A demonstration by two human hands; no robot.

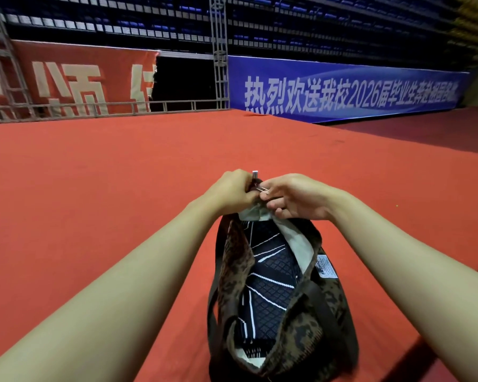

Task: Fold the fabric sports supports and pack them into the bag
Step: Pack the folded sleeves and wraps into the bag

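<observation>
A brown leopard-patterned bag [323,321] lies on the red carpet, its mouth gaping towards me. Inside it I see dark navy fabric sports supports [271,282] with white lines, lying flat against the pale lining. My left hand [233,193] pinches the far end of the bag's opening. My right hand [293,197] holds the metal zipper pull [262,189] at that same far end. The two hands touch each other above the bag's tip.
The red carpeted platform [94,188] stretches ahead and to both sides; its right edge drops to a darker floor [425,130]. A metal truss [220,51], a red banner [66,78] and a blue banner [342,89] stand at the back.
</observation>
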